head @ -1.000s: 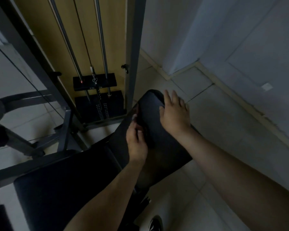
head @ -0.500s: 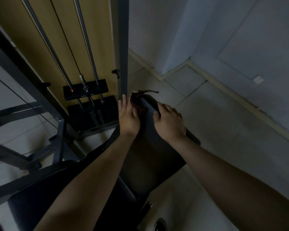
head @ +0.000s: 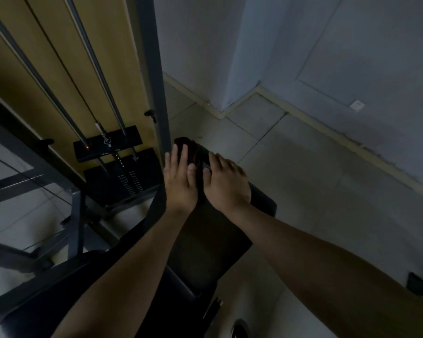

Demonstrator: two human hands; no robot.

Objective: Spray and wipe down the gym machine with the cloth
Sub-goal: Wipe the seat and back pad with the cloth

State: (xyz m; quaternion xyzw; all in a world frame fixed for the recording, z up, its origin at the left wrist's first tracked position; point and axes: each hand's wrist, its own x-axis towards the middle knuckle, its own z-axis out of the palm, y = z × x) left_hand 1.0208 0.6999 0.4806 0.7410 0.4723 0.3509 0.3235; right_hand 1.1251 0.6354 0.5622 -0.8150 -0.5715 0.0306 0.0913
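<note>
Hands came closer: the left hand (head: 180, 181) presses flat, grip released, on a dark reddish cloth (head: 189, 147) atop the black padded bench (head: 215, 240); the right hand (head: 226, 185) curls beside it, and its grip I cannot tell.

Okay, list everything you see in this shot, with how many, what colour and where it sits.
dark red-brown cloth: one, dark red-brown, far end of the pad
black padded bench pad: one, black, centre, under both hands
black weight stack: one, black, left of the pad
steel guide rods: two, grey, rising from the stack
grey metal upright post: one, grey, beside the cloth
tan wooden panel: one, tan, behind the rods
white wall plate: one, white, right wall
left hand: one, flat on the cloth, fingers straight
right hand: one, on the pad by the cloth; grip unclear
</note>
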